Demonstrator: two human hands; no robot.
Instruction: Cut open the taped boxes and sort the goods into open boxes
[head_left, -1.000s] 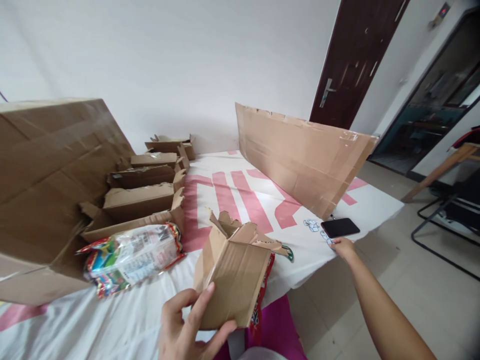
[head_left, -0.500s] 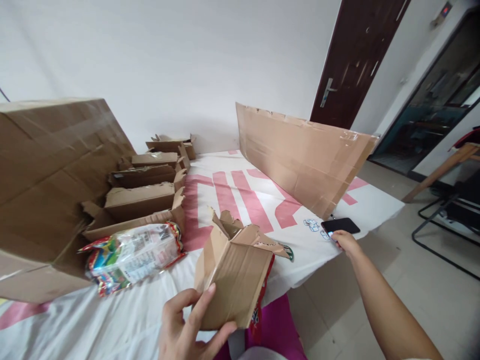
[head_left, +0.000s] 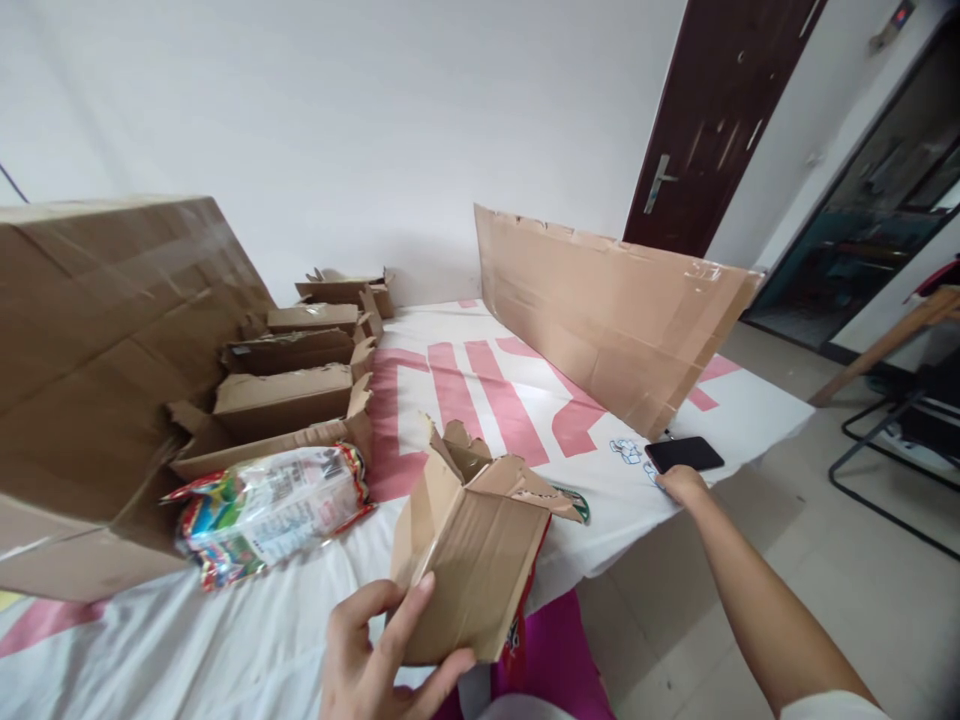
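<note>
My left hand (head_left: 382, 655) grips the lower edge of a small torn cardboard box (head_left: 469, 555) at the table's near edge, its ragged flaps open at the top. A red printed packet (head_left: 525, 610) sticks out beneath the box. My right hand (head_left: 682, 485) is stretched out to the table's right edge, fingertips resting beside a black phone (head_left: 684, 454) lying face up. Whether the fingers touch the phone I cannot tell.
A clear snack packet (head_left: 270, 510) lies left of the box. Several flattened cardboard boxes (head_left: 289, 395) are lined up behind it, against a large carton (head_left: 97, 350). A long cardboard sheet (head_left: 607, 310) stands on the white-and-pink cloth (head_left: 480, 390). Door and chair frame at right.
My right hand reached up to the phone half a second ago and has drawn back slightly. The left hand and the box have barely moved.
</note>
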